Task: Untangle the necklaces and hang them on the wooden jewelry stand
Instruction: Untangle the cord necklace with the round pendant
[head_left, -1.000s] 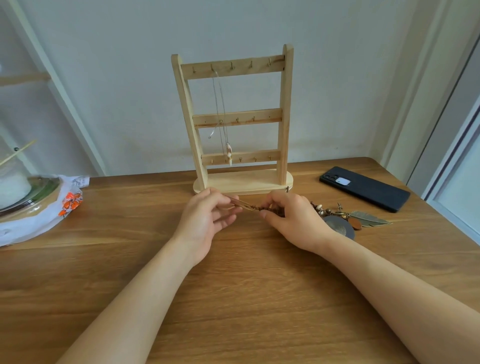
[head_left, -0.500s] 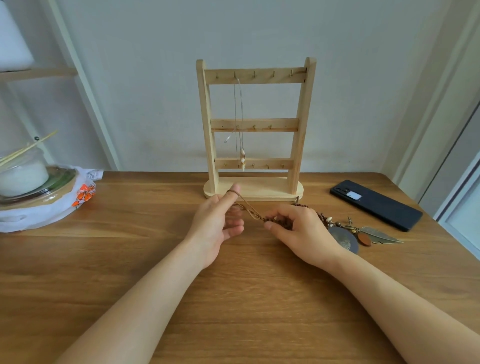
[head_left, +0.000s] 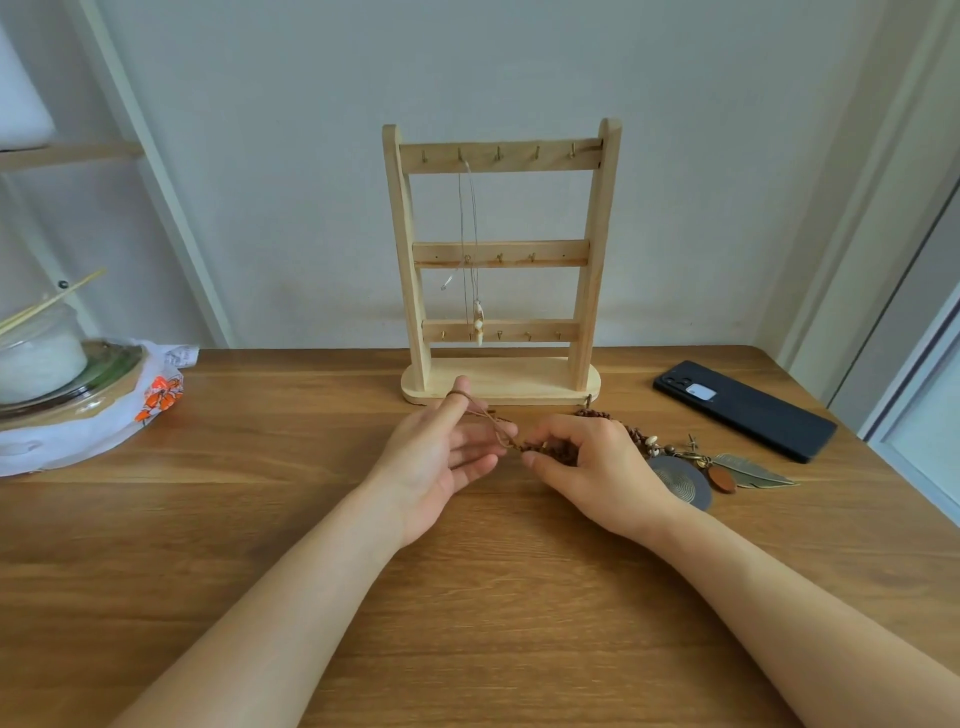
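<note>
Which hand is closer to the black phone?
The right hand. It grips the beaded necklace a little left of the phone; the left hand is farther left, the cord looped over it.

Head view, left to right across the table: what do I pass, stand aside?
White plastic bag with lidded bowl → left hand, brown cord looped over its finger → right hand pinching brown beaded necklace → flat black phone.

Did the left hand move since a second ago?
Yes. The left hand opened, its index finger lifting the necklace cord toward the base of the wooden stand.
</note>
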